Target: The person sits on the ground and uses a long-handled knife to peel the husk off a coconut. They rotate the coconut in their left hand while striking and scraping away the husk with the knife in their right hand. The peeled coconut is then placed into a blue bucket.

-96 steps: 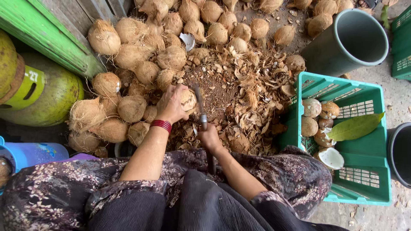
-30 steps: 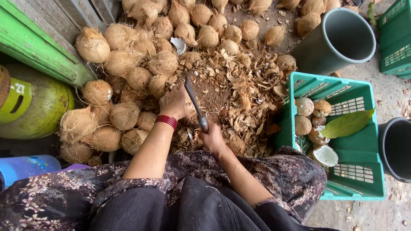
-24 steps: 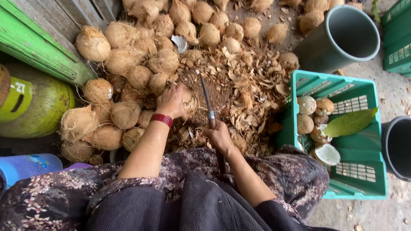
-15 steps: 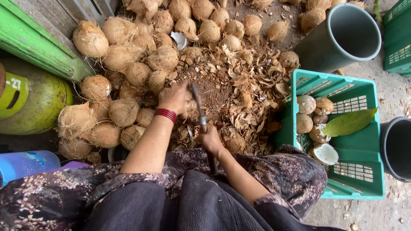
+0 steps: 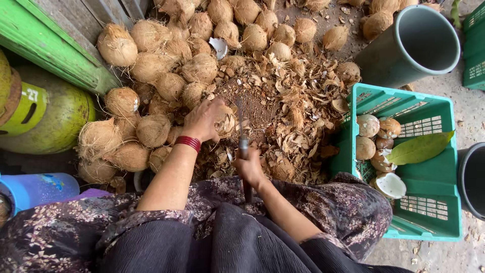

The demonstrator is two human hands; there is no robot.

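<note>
Left fingers: wrapped over a coconut [image 5: 224, 121], gripping it from its left side.
Left hand [image 5: 202, 120]: lay on the coconut; a red band [image 5: 187, 143] circled the wrist just behind it.
Right fingers: clenched round the handle of a knife [image 5: 241, 135].
Right hand [image 5: 250, 168]: sat below and right of the coconut.
Knife: blade ran up along the coconut's right edge; touching or not, I could not tell.
Coconut: above a bed of husk chips [image 5: 283, 114], which spread right of it.
Pile [image 5: 172, 65]: husked nuts heaped left of and above the coconut.
Crate [image 5: 429, 202]: green, well right of the coconut, holding peeled nuts [image 5: 368, 125] and a leaf [image 5: 418, 148].
Bucket [image 5: 419, 43]: grey, far upper right of the coconut.
</note>
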